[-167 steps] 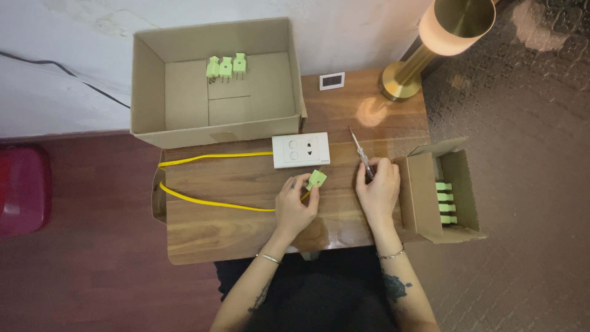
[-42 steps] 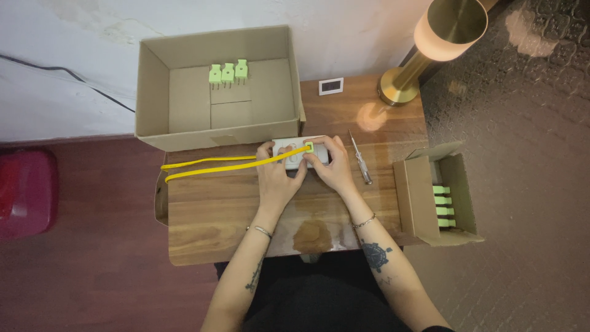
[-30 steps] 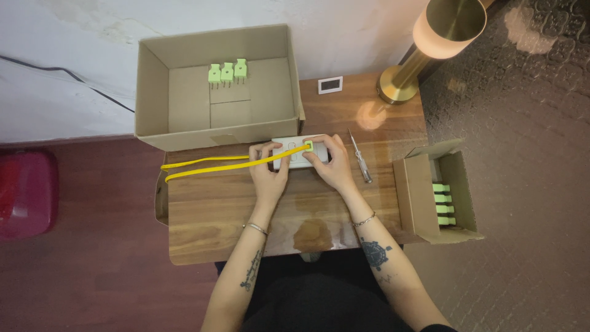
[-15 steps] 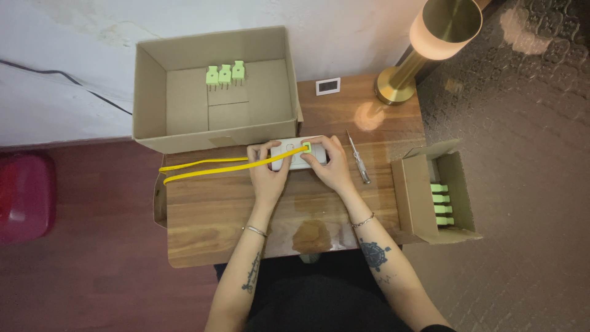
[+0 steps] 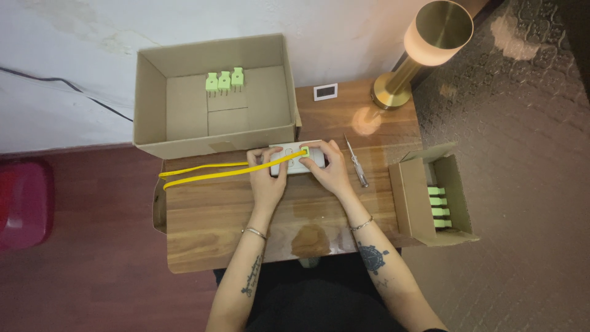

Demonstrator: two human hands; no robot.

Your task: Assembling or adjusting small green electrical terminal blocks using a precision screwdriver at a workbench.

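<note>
A white socket block (image 5: 295, 158) lies near the back of the wooden table (image 5: 209, 221), with a green plug (image 5: 303, 151) pushed into it. My left hand (image 5: 265, 175) rests on the block's left end, over the yellow cable (image 5: 203, 173) that runs leftward. My right hand (image 5: 329, 166) grips the block's right end, fingers next to the green plug. A screwdriver (image 5: 356, 162) lies just right of that hand.
A large open cardboard box (image 5: 153, 117) behind the block holds three green plugs (image 5: 224, 82). A small open box (image 5: 410, 203) at the table's right edge holds several more green plugs (image 5: 438, 206). A brass lamp (image 5: 418, 49) and a small white device (image 5: 325, 91) stand behind.
Earlier my left hand held a loose green plug and my right hand the screwdriver. Now the screwdriver lies on the table, the plug sits in the socket block, and both hands hold the block.
</note>
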